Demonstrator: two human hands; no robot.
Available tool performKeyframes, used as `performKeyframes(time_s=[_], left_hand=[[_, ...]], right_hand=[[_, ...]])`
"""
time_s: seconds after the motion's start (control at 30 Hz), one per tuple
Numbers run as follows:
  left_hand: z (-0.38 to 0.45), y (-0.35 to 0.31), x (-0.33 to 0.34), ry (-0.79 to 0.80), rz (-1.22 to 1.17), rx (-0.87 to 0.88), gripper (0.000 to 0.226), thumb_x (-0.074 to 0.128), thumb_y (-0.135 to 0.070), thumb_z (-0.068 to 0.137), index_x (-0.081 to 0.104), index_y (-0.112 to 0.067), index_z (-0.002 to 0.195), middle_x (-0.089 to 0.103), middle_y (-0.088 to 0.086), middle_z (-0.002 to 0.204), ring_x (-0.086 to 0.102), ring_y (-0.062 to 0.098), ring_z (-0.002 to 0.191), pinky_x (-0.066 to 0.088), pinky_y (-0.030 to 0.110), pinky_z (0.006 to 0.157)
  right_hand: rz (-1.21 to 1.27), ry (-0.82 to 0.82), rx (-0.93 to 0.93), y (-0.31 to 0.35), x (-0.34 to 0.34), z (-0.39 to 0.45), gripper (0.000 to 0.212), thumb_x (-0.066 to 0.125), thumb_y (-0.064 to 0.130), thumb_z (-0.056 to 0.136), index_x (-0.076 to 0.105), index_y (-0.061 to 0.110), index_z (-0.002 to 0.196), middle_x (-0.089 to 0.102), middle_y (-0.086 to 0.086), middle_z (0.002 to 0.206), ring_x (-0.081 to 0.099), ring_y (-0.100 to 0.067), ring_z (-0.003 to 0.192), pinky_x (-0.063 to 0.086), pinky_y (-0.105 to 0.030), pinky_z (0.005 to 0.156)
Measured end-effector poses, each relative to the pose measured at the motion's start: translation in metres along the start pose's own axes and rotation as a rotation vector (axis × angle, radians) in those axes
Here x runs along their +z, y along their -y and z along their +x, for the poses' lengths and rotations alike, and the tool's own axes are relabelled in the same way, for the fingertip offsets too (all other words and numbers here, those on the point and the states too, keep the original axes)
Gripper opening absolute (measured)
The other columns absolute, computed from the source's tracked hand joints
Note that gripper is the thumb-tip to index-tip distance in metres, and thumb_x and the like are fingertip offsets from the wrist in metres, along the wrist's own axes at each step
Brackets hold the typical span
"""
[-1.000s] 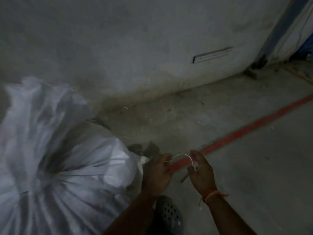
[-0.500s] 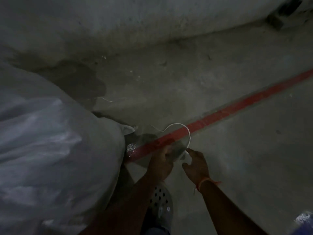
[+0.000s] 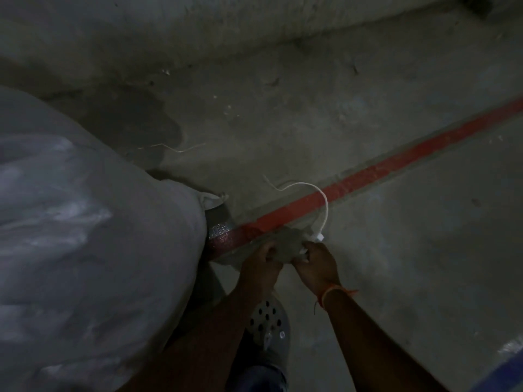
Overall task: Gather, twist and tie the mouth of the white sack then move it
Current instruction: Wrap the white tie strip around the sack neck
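The bulging white sack (image 3: 85, 236) fills the left side of the view, resting on the concrete floor. To its right, low near the floor, my left hand (image 3: 261, 264) and my right hand (image 3: 315, 264) are close together. Both pinch a short white string (image 3: 317, 193) that arcs up over the red line. Its lower end sits at my right fingertips. The sack's mouth is out of sight. A second thin string (image 3: 172, 148) lies loose on the floor beyond the sack.
A red painted line (image 3: 396, 165) crosses the concrete floor diagonally. The grey wall (image 3: 198, 29) rises at the top. My grey perforated shoe (image 3: 268, 323) stands below my hands. A blue and white object (image 3: 506, 363) shows at the bottom right corner.
The view has tilted down from the wall to the floor. The sack's gathered top has left the view. My hands have come closer together on the string.
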State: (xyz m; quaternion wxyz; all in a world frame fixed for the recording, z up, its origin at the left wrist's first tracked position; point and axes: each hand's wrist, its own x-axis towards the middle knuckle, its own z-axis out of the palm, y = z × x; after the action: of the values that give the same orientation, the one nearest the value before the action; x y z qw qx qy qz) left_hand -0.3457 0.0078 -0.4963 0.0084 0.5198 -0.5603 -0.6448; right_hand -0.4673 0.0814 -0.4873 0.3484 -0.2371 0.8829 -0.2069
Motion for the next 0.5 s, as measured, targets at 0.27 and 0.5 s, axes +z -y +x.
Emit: performKeyframes(time_s=[0.27,0.5], left_hand=[[-0.056,-0.098,-0.03,-0.024,-0.346,-0.011,0.013,0.059,-0.027,0.095,0.069,-0.021,0.089,0.074,0.006,0.103,0.069,0.018,0.084,0.051,0.029,0.07],[-0.175,-0.165,-0.103,0.079,-0.492,0.131,0.027,0.061,-0.016,0.095,0.07,0.007,0.104,0.063,0.022,0.087,0.059,0.03,0.077,0.044,0.029,0.068]], right_hand=[[0.032,-0.057,-0.283,0.065,-0.065,-0.084,0.044,0.071,0.019,0.087,0.062,0.02,0.13,0.06,0.005,0.114,0.061,-0.013,0.102,0.046,-0.02,0.089],[0.148,-0.031,-0.646,0.161,-0.104,-0.203,0.042,0.072,0.009,0.079,0.065,0.043,0.102,0.064,0.025,0.099,0.058,0.013,0.092,0.038,0.001,0.071]])
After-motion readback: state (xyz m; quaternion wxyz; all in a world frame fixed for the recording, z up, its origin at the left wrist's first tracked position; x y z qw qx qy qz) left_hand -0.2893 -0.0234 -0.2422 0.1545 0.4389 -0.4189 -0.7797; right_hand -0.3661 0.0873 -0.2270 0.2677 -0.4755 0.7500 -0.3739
